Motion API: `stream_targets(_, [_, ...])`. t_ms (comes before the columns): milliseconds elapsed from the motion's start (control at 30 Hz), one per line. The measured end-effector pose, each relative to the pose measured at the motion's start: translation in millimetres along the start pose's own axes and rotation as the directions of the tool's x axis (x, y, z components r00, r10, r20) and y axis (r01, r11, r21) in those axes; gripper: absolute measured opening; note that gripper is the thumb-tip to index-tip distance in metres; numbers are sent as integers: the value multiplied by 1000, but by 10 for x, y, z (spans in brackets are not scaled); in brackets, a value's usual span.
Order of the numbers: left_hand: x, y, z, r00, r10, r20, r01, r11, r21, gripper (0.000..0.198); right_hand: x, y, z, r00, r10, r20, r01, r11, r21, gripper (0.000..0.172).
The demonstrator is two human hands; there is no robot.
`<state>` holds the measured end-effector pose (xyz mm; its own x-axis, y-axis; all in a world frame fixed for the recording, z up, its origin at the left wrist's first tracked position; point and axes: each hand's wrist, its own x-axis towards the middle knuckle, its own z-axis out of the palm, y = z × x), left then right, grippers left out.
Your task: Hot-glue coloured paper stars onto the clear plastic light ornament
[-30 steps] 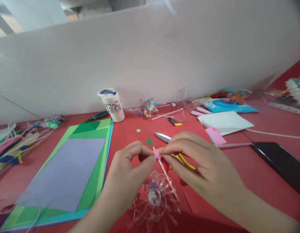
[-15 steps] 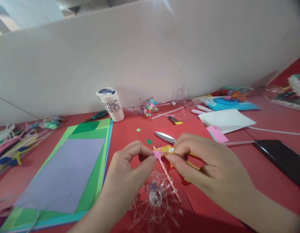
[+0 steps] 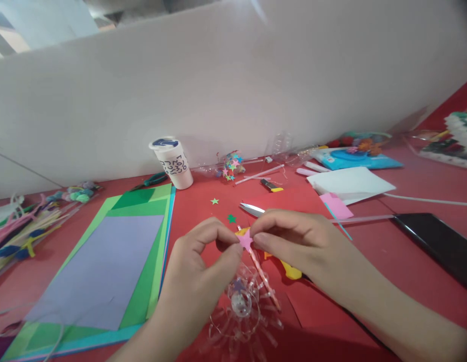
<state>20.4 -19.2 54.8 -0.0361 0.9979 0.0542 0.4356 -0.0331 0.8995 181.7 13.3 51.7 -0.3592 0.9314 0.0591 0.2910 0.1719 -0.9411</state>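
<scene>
Both my hands meet over the red table (image 3: 203,201). My left hand (image 3: 198,271) pinches a small pink paper star (image 3: 245,240) that sits on the top end of a pink striped straw (image 3: 263,276). My right hand (image 3: 294,241) pinches the same star from the right side. The straw slants down to a clear cut-plastic flower shape (image 3: 241,311) lying below my hands. Yellow-handled scissors (image 3: 256,211) lie under my right hand, blades pointing left.
A stack of coloured paper sheets (image 3: 105,266) lies at left, pipe cleaners (image 3: 22,231) beyond it. A white cup (image 3: 173,163) and a bag of loose stars (image 3: 230,168) stand by the white partition. White paper (image 3: 350,183) and a black phone (image 3: 437,246) lie at right.
My right hand moved back left onto the star after pulling slightly away half a second ago. The left hand kept its pinch in place.
</scene>
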Motion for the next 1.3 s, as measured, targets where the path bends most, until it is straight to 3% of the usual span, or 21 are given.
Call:
stream_targets(233, [14,-44,-20,997,-57,58,62,993,-97,14,52,41,-7,987,113,116,-135,970,203,9])
stream_targets(900, [1,-14,35,998,47,30,-47,999,-2,16,40,37,26,984,133,116,-155,964,217,5])
stream_targets(1133, [14,-11,21,996,-58,72,64,995,-75,14,60,56,3,982,130,140,-160,959,233,9])
stream_targets(1300, [13,-13,12,995,-72,70,78,994,-77,13,55,56,-12,981,137,138,-164,965,207,9])
